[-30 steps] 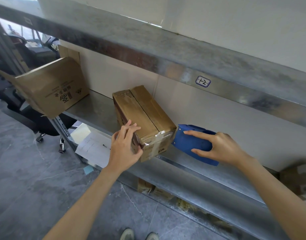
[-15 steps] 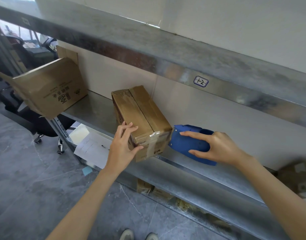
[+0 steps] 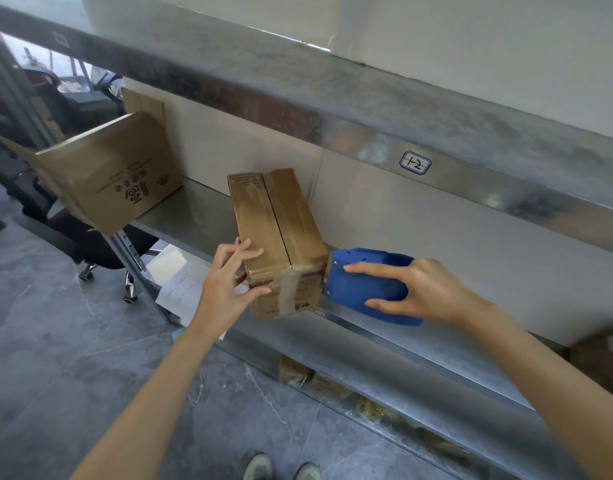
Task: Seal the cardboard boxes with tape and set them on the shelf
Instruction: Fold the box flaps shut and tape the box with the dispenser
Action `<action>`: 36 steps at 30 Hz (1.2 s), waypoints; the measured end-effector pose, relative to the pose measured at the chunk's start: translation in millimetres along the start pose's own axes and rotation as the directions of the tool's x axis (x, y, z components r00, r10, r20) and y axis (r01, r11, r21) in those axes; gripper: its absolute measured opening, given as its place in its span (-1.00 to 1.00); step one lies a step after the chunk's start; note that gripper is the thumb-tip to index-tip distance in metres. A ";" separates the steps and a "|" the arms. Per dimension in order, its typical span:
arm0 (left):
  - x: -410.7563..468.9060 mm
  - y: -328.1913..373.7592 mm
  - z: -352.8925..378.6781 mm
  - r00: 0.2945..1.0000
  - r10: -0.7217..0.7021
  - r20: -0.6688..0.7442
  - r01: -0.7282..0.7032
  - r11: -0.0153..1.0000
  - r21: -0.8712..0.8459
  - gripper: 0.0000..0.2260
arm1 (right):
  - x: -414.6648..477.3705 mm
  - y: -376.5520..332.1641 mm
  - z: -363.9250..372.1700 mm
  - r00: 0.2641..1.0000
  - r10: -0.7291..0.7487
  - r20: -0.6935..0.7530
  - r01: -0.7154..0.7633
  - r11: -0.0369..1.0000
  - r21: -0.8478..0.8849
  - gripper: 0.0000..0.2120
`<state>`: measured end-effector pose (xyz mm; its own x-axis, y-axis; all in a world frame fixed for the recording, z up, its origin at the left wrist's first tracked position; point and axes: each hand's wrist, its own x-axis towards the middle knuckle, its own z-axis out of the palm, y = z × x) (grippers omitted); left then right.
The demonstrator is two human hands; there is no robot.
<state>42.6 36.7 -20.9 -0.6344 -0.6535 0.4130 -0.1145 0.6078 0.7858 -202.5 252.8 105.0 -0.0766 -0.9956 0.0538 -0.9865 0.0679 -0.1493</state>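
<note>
- The small box [image 3: 277,237] lies on the middle level of the metal shelf [image 3: 384,341], its near end poking out past the front edge, with tape along the top seam and down the near face.
- The left hand [image 3: 229,285] grasps the box's near left corner, fingers over the top edge and thumb on the front face.
- The right hand [image 3: 426,292] is wrapped round the blue tape dispenser [image 3: 364,289], whose toothed blade sits against the box's near right corner.
- From where I stand, this looks like the cut: I'd brace the box firmly with the left hand so it doesn't slide off the shelf, twist the teeth into the tape, then rub the loose end flat.
- Counted: one dispenser and two hands.
- Two boxes on this level, the other being a bigger open box [image 3: 107,178] well off to the left, flaps still up.
- More cardboard shows on the level below and at the far right, too blurred to count.
- One handwritten label [image 3: 415,163] on the beam above.
</note>
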 end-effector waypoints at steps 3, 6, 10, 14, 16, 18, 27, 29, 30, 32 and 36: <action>0.1 0.2 -0.9 1.000 -0.003 0.010 0.003 1.000 -0.013 -0.45 | -3.0 9.4 -0.8 1.000 0.001 0.019 0.000 0.999 -0.049 -0.45; 1.3 2.1 -1.0 1.000 -0.002 0.018 0.002 1.000 -0.013 -0.46 | -1.7 15.3 -2.6 1.000 -0.009 0.013 0.009 0.998 -0.063 -0.46; 1.4 2.0 -1.5 1.000 -0.007 0.019 0.007 1.000 -0.011 -0.46 | -1.9 24.9 -3.6 1.000 -0.003 0.021 0.004 0.998 -0.056 -0.46; 1.6 0.3 -0.3 1.000 -0.010 0.016 0.010 1.000 0.014 -0.45 | -8.2 35.7 -7.9 0.999 0.029 0.041 -0.027 0.999 -0.044 -0.43; 1.7 -0.2 0.8 1.000 -0.010 0.019 0.009 1.000 0.010 -0.44 | -11.3 38.2 -10.3 0.997 0.047 0.053 -0.046 0.998 -0.031 -0.45; 1.8 -0.6 0.9 1.000 -0.014 0.020 0.013 1.000 0.010 -0.44 | -12.7 37.8 -11.6 0.996 0.063 0.058 -0.062 0.998 -0.004 -0.45; -1.0 -0.6 0.5 1.000 0.001 0.009 -0.001 1.000 -0.003 -0.43 | -32.9 56.3 -21.6 0.984 0.171 0.048 -0.170 0.985 -0.021 -0.42; 0.4 -0.3 1.0 1.000 0.000 0.014 0.001 1.000 -0.016 -0.44 | -29.6 53.4 -17.4 0.984 0.178 0.010 -0.177 0.984 -0.027 -0.42; 0.4 -0.1 0.7 1.000 -0.005 0.012 0.005 1.000 -0.022 -0.44 | -26.2 51.8 -13.4 0.983 0.181 -0.007 -0.181 0.982 -0.046 -0.41; -0.3 0.7 0.4 1.000 -0.013 0.011 0.013 1.000 -0.026 -0.45 | -21.9 48.2 -4.3 0.980 0.197 -0.025 -0.198 0.975 -0.095 -0.39; -0.7 0.8 -1.0 1.000 -0.013 0.018 0.013 1.000 -0.005 -0.44 | -13.0 39.4 18.5 0.967 0.228 -0.113 -0.242 0.961 -0.132 -0.41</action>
<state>43.7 37.2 -20.1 -0.6463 -0.6531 0.3946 -0.1191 0.5972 0.7932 -237.7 267.3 80.1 -0.3151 -0.9401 0.1298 -0.9489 0.3144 -0.0265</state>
